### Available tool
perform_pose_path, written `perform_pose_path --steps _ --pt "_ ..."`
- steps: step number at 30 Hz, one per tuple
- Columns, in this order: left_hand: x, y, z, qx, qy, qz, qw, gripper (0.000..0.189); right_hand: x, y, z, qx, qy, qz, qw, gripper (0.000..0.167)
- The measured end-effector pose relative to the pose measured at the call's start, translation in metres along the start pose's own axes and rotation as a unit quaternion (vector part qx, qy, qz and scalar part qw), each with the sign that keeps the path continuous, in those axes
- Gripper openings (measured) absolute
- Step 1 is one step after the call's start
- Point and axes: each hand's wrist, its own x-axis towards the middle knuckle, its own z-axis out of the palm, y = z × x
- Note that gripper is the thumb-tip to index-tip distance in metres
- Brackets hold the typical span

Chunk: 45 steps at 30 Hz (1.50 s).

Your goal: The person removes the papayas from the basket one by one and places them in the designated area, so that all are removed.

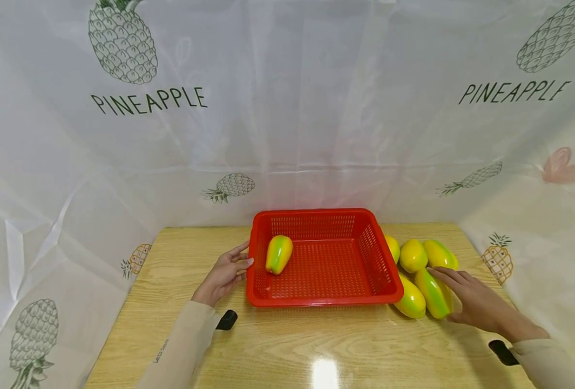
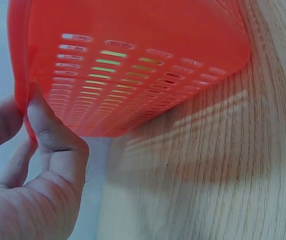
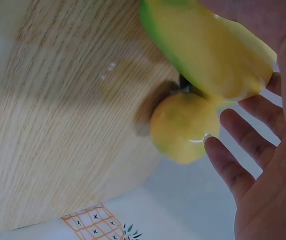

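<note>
A red plastic basket [image 1: 323, 301] with slotted walls stands on the table, one yellow-green papaya [image 1: 279, 255] lying at its left inside. My left hand [image 1: 223, 275] holds the basket's left rim, with the thumb [image 2: 50, 122] on the outer side in the left wrist view. To the right of the basket, my right hand [image 1: 479, 301] reaches around a papaya [image 1: 433, 293], fingers at its far end and thumb near its close end. The right wrist view shows loosely extended fingers [image 3: 230, 167] beside this papaya [image 3: 208, 50] and a rounder yellow fruit [image 3: 185, 127]; firm contact is unclear.
Several more yellow-green fruits cluster against the basket's right side, among them one papaya [image 1: 410, 297] near the front and one fruit [image 1: 440, 254] at the back. The wooden table [image 1: 277, 346] ends at a white sheet [image 1: 316, 135] printed with pineapples.
</note>
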Motion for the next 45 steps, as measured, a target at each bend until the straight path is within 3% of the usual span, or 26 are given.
perform_pose_path --steps 17,33,38,45 --pt "0.0 0.002 0.0 -0.005 0.001 -0.001 1.0 0.064 0.005 0.0 0.005 0.029 -0.024 0.014 0.9992 0.115" --pt "-0.002 0.002 0.003 -0.001 0.012 -0.006 0.9999 0.063 0.003 0.002 0.006 0.035 -0.014 0.004 0.9993 0.115" --pt "-0.002 0.002 0.004 0.0 0.015 -0.008 0.9999 0.063 0.004 0.001 0.0 0.031 -0.007 0.0 0.9995 0.114" --pt "-0.001 0.002 0.003 0.001 0.012 -0.006 0.9999 0.063 0.017 -0.006 -0.024 0.024 -0.006 0.005 0.9997 0.112"
